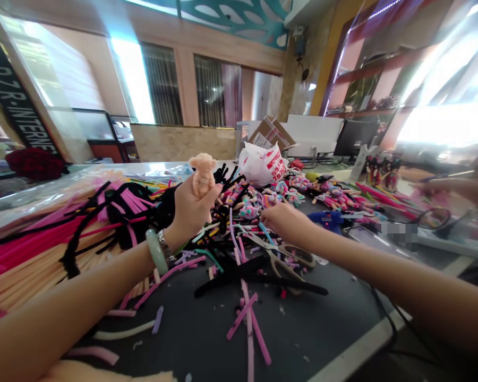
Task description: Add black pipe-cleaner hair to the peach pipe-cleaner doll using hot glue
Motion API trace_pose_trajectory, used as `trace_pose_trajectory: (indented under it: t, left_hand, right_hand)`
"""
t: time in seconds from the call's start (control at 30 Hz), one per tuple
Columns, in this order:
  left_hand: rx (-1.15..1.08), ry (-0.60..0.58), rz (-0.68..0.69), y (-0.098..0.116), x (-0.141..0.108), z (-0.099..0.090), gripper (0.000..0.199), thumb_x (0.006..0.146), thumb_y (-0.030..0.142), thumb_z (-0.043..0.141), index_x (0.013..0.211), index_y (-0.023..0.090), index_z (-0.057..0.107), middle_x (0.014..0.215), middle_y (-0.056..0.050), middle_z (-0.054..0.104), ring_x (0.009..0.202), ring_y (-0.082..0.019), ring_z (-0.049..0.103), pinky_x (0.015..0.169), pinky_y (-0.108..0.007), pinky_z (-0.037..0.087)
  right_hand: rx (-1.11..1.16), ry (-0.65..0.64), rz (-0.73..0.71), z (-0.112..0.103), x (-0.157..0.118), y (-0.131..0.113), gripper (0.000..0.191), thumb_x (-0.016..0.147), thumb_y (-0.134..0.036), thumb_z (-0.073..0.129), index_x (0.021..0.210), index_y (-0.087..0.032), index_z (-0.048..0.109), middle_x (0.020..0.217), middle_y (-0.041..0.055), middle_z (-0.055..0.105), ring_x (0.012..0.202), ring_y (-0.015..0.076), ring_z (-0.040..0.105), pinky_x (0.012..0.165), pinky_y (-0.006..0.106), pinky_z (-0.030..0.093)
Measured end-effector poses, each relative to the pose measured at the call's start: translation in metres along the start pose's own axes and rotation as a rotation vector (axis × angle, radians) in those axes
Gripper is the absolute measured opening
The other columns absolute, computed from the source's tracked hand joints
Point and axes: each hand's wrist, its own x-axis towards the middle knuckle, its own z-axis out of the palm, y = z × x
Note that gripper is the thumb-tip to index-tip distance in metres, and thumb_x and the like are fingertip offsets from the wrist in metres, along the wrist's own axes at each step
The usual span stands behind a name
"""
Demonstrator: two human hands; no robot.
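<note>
Head camera: a peach figure (204, 178) is held upright over a dark worktable (310, 334), clasped by the curled fingers and thumb of the left hand (191, 207). The right hand (281, 216) is stretched to a heap of multicoloured pieces (249, 211), its fingers bent and bunched; whether anything is pinched there cannot be told. As judged here, the soft figure is best gripped lightly, so that its pile is not crushed, and the heap is best touched with the fingertips alone, since loose bits could easily be snagged and dragged along. Scissors (271, 247) are placed just below the right hand, blades pointed leftward; the wrist is best lifted clear of them. Beyond the right arm (362, 260), a blue glue gun (327, 218) is best given room, as it could be hot. Black stems (302, 284) and pink stems (247, 305) are crossed in the foreground, while peach stems (27, 289) are piled at left. Behind the heap a white bag (261, 163) is seen; at far right, another person's arm (462, 190) is blurred.
</note>
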Motion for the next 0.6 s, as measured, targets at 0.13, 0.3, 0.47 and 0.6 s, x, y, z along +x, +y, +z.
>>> trace_pose_trajectory:
  t: [0.13, 0.3, 0.47, 0.6]
  left_hand:
    - [0.056, -0.024, -0.019, -0.012, 0.0, -0.003, 0.018, 0.071, 0.018, 0.068, 0.06, 0.017, 0.052, 0.047, 0.006, 0.051, 0.044, -0.007, 0.043, 0.047, -0.021, 0.034]
    - [0.005, -0.025, -0.102, -0.024, 0.004, 0.0, 0.022, 0.076, 0.022, 0.062, 0.061, 0.019, 0.046, 0.044, 0.007, 0.048, 0.038, -0.008, 0.042, 0.039, -0.022, 0.031]
    - [-0.024, -0.018, -0.147, -0.028, 0.002, 0.001, 0.022, 0.074, 0.02, 0.063, 0.061, 0.02, 0.046, 0.044, 0.007, 0.047, 0.037, -0.007, 0.042, 0.038, -0.021, 0.033]
    - [-0.045, -0.023, -0.183, -0.029, 0.0, 0.001, 0.022, 0.074, 0.02, 0.064, 0.061, 0.019, 0.046, 0.044, 0.007, 0.047, 0.037, -0.006, 0.042, 0.038, -0.02, 0.032]
  right_hand:
    - [-0.259, 0.001, -0.01, -0.008, -0.012, 0.005, 0.032, 0.081, 0.004, 0.04, 0.099, -0.002, 0.065, 0.09, 0.0251, 0.07, 0.083, 0.0299, 0.068, 0.07, 0.035, 0.046]
    - [-0.315, -0.113, -0.129, -0.013, -0.022, -0.009, 0.03, 0.076, 0.005, 0.048, 0.096, -0.008, 0.066, 0.081, 0.0169, 0.072, 0.08, 0.0282, 0.069, 0.068, 0.031, 0.046]
    - [-0.164, -0.219, -0.211, -0.012, -0.019, -0.019, 0.024, 0.079, -0.017, 0.063, 0.102, -0.019, 0.068, 0.086, 0.0084, 0.073, 0.077, 0.0221, 0.068, 0.061, 0.025, 0.043]
    - [-0.004, -0.28, -0.205, -0.003, -0.017, -0.024, 0.026, 0.078, -0.035, 0.066, 0.098, -0.019, 0.072, 0.084, 0.0081, 0.074, 0.074, 0.0225, 0.068, 0.058, 0.026, 0.043]
